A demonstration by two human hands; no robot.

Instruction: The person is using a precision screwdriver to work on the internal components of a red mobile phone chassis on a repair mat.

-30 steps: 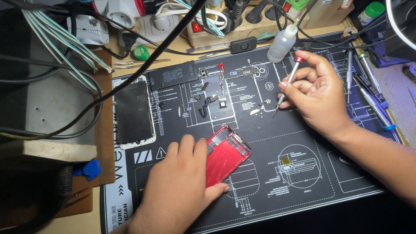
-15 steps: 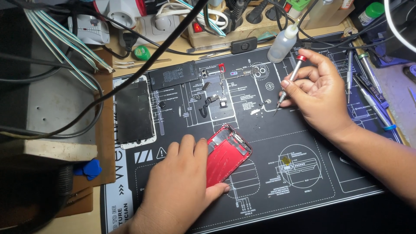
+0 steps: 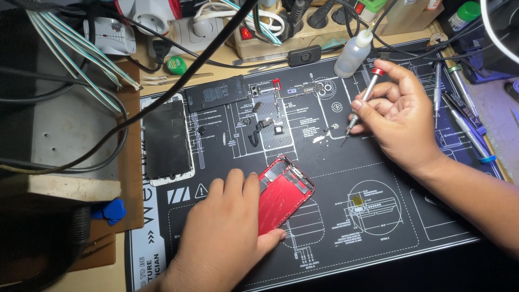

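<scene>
Your left hand (image 3: pixel 224 238) lay flat, fingers together, pressing down on the red phone rear housing (image 3: pixel 282 192) at the lower middle of the black printed repair mat (image 3: pixel 378 216). The housing sat open side up and tilted on the mat, its lower left part under your palm.

Your right hand (image 3: pixel 403 121) pinched a slim silver screwdriver with a red cap (image 3: pixel 361 105) between thumb and fingertips. The tip pointed down at a scatter of tiny pale screws and bits (image 3: pixel 324 135) on the mat, well apart from the housing. Whether the tip touched one I could not tell.

Done, judging by the layout: the black display panel with white edge (image 3: pixel 166 139) was off and lay face down at the mat's left. The flat black battery (image 3: pixel 216 93) lay above it. A spread of small brackets, flex cables and a little board (image 3: pixel 270 116) was set out in the mat's upper middle. The shell looked mostly stripped, though some dark parts showed inside near its upper end.

Left, by my reading: the few parts in the housing, and sorting the loose screws.

Spare drivers (image 3: pixel 459 108) lay at the right edge; a clear squeeze bottle (image 3: pixel 354 51) stood above your right hand.
</scene>
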